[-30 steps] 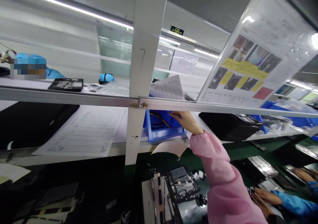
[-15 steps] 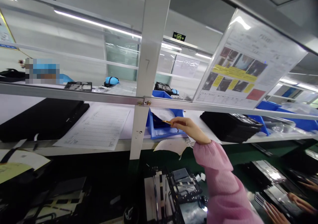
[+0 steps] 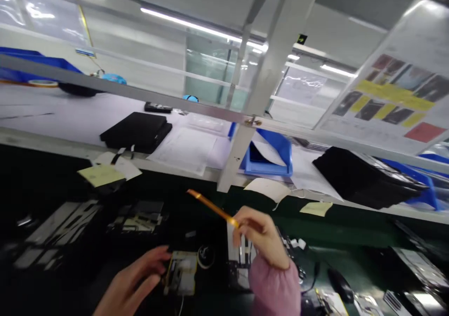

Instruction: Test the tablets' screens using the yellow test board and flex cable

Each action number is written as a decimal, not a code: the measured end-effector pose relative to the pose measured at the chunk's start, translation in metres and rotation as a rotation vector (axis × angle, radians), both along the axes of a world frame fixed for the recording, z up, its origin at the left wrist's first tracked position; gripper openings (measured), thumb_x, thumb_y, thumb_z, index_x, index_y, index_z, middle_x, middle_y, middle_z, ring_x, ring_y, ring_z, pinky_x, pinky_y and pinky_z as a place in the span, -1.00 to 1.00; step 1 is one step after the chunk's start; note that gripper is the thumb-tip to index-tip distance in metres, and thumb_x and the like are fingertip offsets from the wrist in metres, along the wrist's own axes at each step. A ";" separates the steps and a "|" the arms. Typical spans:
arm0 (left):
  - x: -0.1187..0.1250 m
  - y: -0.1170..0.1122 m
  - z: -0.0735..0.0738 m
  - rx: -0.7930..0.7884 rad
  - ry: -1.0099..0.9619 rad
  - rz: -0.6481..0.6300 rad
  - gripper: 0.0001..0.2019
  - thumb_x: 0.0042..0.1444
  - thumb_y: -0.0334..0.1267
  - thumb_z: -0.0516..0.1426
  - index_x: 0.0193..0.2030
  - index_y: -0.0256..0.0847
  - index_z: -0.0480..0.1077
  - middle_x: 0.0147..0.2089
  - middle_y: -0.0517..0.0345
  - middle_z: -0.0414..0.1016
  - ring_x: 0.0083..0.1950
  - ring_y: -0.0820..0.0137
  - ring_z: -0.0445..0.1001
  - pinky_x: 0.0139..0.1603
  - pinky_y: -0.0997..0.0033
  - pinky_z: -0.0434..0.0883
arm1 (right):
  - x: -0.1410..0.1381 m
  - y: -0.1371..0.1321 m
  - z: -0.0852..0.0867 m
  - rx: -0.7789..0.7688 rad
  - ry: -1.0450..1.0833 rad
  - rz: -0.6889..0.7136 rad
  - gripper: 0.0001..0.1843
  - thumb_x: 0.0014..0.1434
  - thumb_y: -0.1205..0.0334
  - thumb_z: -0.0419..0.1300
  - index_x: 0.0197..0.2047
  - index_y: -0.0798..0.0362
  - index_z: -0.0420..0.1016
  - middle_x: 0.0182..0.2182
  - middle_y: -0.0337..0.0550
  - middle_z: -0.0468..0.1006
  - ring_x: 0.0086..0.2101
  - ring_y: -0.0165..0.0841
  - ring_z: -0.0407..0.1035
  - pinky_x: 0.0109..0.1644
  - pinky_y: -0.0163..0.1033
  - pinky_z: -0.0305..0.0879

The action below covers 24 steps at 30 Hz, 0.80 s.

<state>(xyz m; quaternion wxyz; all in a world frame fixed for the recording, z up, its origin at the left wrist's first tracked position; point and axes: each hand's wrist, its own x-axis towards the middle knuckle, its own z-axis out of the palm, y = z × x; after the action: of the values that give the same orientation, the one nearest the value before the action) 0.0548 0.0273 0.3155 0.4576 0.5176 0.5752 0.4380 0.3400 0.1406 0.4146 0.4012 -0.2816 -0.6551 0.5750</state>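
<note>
My right hand (image 3: 261, 239), in a pink sleeve, is closed in a pinch on a thin orange strip (image 3: 210, 207) that points up and to the left. It hangs above the dark work surface, in front of the white post (image 3: 245, 133). My left hand (image 3: 131, 283) is low at the bottom left, fingers curled on a small yellowish circuit board (image 3: 181, 274). A black frame assembly (image 3: 242, 260) lies just behind my right hand. The blue bin (image 3: 271, 157) stands on the shelf beyond the post.
A white shelf (image 3: 52, 115) carries a black stack (image 3: 136, 131), printed sheets (image 3: 185, 150) and another black stack (image 3: 361, 178). Yellow and white notes (image 3: 101, 173) hang at its front edge. Instruction sheets (image 3: 396, 96) hang upper right. Parts lie on the dark bench (image 3: 70, 222).
My right hand has drawn back from the blue bin and come down toward me with the orange strip. My left hand has come into view holding the board. The view has swung left and down.
</note>
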 end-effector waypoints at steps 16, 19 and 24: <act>-0.102 -0.035 -0.143 -0.381 -0.356 0.176 -0.70 -0.14 0.01 0.33 -0.36 -0.16 0.53 -0.34 0.14 0.55 -0.36 0.40 0.46 -0.38 0.52 0.43 | -0.175 -0.164 -0.249 -0.195 -0.391 -0.150 -0.68 -0.01 0.49 0.12 -0.25 0.02 0.61 -0.39 -0.24 0.54 -0.40 -0.47 0.34 -0.32 -0.42 0.22; -0.121 -0.038 -0.184 -0.481 -0.390 0.281 -0.61 -0.33 -0.02 0.41 -0.35 -0.16 0.54 -0.33 0.14 0.57 -0.31 0.38 0.50 -0.33 0.55 0.46 | -0.191 -0.181 -0.295 -0.265 -0.388 -0.209 -0.71 0.02 0.47 0.13 -0.26 0.02 0.61 -0.38 -0.24 0.55 -0.40 -0.47 0.36 -0.30 -0.42 0.22; -0.139 -0.032 -0.237 -0.521 -0.345 0.266 -0.63 -0.29 -0.02 0.40 -0.36 -0.17 0.53 -0.36 0.12 0.58 -0.31 0.36 0.52 -0.35 0.55 0.47 | -0.197 -0.193 -0.346 -0.297 -0.352 -0.255 -0.74 0.03 0.47 0.13 -0.28 0.04 0.58 -0.40 -0.24 0.52 -0.40 -0.47 0.36 -0.32 -0.43 0.21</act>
<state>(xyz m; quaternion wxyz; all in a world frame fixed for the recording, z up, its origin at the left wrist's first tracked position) -0.0844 -0.0050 0.0786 0.6038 0.2222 0.6444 0.4133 0.1430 -0.0526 0.0688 0.3047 -0.5135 -0.5822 0.5518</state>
